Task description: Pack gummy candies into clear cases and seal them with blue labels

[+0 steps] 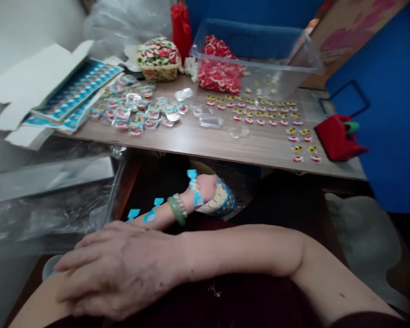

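Now two hands are in play, both the wearer's own, and the right hand [119,269] lies across the left arm on the near left, palm down, fingers loosely parted. Over to the left hand [208,187], curled, its back showing, at one blue-patterned roll [227,202] just below the table [177,141]; whether it pinches anything, one cannot tell. Blue labels [149,217] on that arm: three by the look of it, two along the forearm, one at the wrist. Two bracelets [176,209] there as well, one green bangle, one beaded.

Up on the tabletop, at the near right, four yellow pieces [297,149] pair with four red-and-white ones [298,159], just beside one red dispenser [336,139] carrying one green roll [351,127]. Longer rows stretch left, too blurred for a sure count. Far side: one clear bin [287,70], one filled basket [160,73], one red bundle [181,32] between them. And on the left, heaped clear packs [123,114], overlapping beyond counting, near at least two patterned sheets [78,91].
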Demonstrator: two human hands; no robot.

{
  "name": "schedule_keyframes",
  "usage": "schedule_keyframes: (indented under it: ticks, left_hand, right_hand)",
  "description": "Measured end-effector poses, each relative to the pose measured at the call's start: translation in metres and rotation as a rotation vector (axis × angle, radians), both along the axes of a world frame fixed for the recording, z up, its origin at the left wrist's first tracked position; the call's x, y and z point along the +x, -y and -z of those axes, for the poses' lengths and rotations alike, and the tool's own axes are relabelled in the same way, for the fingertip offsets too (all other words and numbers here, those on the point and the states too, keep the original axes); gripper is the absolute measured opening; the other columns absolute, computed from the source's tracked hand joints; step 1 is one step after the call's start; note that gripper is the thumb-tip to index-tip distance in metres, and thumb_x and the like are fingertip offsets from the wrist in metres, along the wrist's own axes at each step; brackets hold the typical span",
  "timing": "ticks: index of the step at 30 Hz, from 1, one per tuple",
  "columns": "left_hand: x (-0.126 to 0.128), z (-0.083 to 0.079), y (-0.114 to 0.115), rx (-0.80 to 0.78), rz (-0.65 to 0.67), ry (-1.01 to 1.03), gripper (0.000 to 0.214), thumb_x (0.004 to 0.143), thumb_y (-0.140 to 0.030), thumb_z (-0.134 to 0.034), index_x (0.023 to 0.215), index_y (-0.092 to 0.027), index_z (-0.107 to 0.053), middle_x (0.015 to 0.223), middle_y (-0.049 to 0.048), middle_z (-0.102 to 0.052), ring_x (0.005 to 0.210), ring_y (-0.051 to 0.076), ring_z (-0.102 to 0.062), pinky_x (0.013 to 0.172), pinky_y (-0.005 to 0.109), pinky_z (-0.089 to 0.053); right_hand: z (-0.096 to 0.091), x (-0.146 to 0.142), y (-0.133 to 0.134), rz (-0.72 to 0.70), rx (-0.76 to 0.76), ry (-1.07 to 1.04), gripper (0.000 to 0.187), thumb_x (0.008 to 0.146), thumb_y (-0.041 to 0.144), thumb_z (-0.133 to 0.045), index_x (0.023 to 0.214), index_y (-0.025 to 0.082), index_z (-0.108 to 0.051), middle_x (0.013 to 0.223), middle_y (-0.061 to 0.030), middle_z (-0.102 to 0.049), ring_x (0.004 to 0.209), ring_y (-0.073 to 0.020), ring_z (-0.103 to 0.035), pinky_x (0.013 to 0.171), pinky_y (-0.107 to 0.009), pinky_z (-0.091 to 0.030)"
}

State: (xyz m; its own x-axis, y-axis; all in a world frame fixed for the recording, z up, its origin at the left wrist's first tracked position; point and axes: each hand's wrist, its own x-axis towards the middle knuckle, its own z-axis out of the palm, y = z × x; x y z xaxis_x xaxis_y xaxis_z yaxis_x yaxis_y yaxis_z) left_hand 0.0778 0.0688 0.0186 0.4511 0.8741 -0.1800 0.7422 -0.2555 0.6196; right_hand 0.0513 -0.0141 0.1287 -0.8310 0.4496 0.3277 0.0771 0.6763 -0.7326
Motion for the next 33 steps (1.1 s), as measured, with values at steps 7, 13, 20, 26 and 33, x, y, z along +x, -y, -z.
schedule_keyframes:
  ticks: [7, 13, 20, 26, 33]
  left_hand:
    - [-0.072, 0.015, 0.018, -0.564, -0.574, 0.698, 0.015, 0.066, -0.021, -0.067, 0.080, -0.016, -0.068, 0.069, 0.0003, -0.067, 0.061, 0.015, -0.059, 0.060, 0.026, -0.047]
    - [-0.089, 0.015, 0.044, -0.651, -0.696, 0.741, 0.023, 0.057, -0.029, -0.080, 0.069, -0.016, -0.066, 0.066, -0.0001, -0.065, 0.058, 0.013, -0.055, 0.060, 0.025, -0.045]
    - [-0.080, 0.003, 0.044, -0.576, -0.653, 0.676, 0.022, 0.056, -0.033, -0.081, 0.065, -0.017, -0.068, 0.062, -0.0019, -0.063, 0.057, 0.012, -0.053, 0.060, 0.025, -0.044]
    - [-0.068, -0.006, 0.040, -0.672, -0.568, 0.744, 0.017, 0.055, -0.028, -0.077, 0.065, -0.016, -0.071, 0.063, 0.0009, -0.065, 0.059, 0.014, -0.056, 0.063, 0.027, -0.046]
    - [-0.060, -0.004, 0.036, -0.758, -0.605, 0.779, 0.021, 0.053, -0.024, -0.078, 0.070, -0.015, -0.070, 0.070, 0.0024, -0.069, 0.063, 0.015, -0.060, 0.068, 0.029, -0.050]
  right_hand:
    - [0.050, 0.110, -0.021, 0.349, -0.562, -0.041, 0.014, 0.088, 0.020, -0.058, 0.083, 0.022, -0.071, 0.081, 0.0037, -0.073, 0.077, -0.0126, -0.067, 0.075, -0.024, -0.054]
    - [0.107, 0.124, -0.046, 0.825, -0.548, 0.177, 0.011, 0.082, 0.017, -0.059, 0.081, 0.022, -0.069, 0.084, 0.0011, -0.070, 0.080, -0.0151, -0.061, 0.075, -0.027, -0.045]
    - [0.105, 0.113, -0.045, 0.678, -0.275, 0.328, 0.013, 0.088, 0.017, -0.057, 0.089, 0.021, -0.069, 0.094, -0.0031, -0.068, 0.090, -0.0168, -0.060, 0.079, -0.028, -0.043]
    - [0.100, 0.119, -0.044, 0.651, -0.114, 0.483, 0.021, 0.095, 0.022, -0.050, 0.086, 0.018, -0.069, 0.091, -0.0078, -0.068, 0.086, -0.0185, -0.059, 0.079, -0.030, -0.043]
    - [0.122, 0.125, -0.052, 0.876, -0.663, 0.123, 0.018, 0.083, 0.020, -0.054, 0.078, 0.021, -0.071, 0.071, 0.0008, -0.067, 0.071, -0.0142, -0.060, 0.070, -0.027, -0.046]
